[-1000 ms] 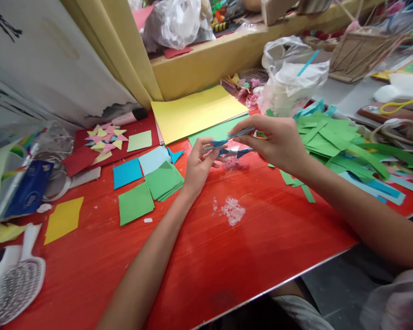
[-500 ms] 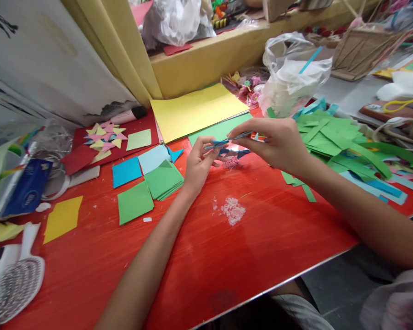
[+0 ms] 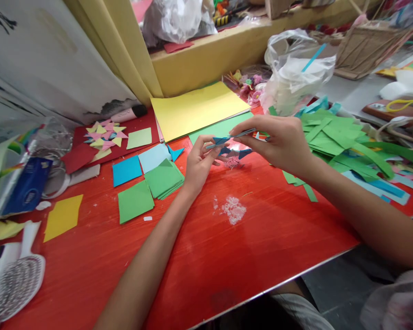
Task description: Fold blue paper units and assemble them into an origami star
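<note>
Two hands meet over the middle of the glossy red tabletop (image 3: 192,261), and between them we hold a small folded blue paper piece (image 3: 220,140) just above the surface. Our left hand (image 3: 199,167) pinches its near end between thumb and fingertips, closed tight on the paper. Our right hand (image 3: 278,142) is closed on the far end, thumb under and fingers over, with a thin flat edge of the paper running out between the two grips. More blue points (image 3: 244,153) show just under the right-hand fingers; we cannot tell whether they belong to the same piece.

To the left, near the left wrist, lie a stack of green paper squares (image 3: 163,179), a single green square (image 3: 135,201), a bright blue square (image 3: 126,170) and a pale blue square (image 3: 153,157), all flat and unfolded. Farther back sits a star of pink, yellow and blue paper points (image 3: 105,136), which looks assembled. We judge the blue piece to be partly folded, with much cut paper untouched.

To the right, a heap of green paper strips (image 3: 333,137) spreads beside the right forearm. A patch of white crumbly residue (image 3: 233,210) marks the table between our arms.
</note>
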Demonstrator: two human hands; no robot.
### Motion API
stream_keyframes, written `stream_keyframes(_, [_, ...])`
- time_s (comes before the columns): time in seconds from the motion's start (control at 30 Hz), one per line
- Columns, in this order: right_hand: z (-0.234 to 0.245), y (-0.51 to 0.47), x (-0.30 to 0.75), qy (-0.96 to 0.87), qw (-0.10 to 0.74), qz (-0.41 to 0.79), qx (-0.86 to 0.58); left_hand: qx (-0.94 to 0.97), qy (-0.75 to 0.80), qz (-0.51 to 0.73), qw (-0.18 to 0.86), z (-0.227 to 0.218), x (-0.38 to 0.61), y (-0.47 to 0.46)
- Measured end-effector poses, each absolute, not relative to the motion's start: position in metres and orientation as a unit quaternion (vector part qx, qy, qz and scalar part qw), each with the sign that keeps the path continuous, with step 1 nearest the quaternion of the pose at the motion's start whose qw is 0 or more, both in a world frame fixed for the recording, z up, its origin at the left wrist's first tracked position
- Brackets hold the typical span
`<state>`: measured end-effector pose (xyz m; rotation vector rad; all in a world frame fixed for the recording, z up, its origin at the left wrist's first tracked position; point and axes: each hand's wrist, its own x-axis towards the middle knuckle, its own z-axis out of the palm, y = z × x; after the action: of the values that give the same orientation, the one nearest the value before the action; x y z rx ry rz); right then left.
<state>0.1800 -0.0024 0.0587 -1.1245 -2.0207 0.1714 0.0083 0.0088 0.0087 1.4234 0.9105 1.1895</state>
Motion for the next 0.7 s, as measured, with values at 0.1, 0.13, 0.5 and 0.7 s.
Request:
stream_keyframes(0.1, [0.0585,-0.0021,0.1802,-0.798,0.397,0.072,-0.447,0.587,0.385,0.494,0.513,0.0085,0.0084,0.0089])
stream_keyframes(0.13, [0.0585,-0.0020,0.1802,-0.798,0.397,0.073,-0.447,0.586,0.385,0.494,0.514,0.0083,0.0084,0.0090])
stream_keyframes(0.5, [0.0585,-0.0026,0.1799,-0.796,0.397,0.074,-0.451,0.596,0.366,0.497,0.514,0.0073,0.0072,0.0103])
stream_keyframes(0.7, [0.0585,-0.0020,0.1805,-0.792,0.405,0.078,-0.451,0.601,0.379,0.488,0.506,0.0070,0.0072,0.0101])
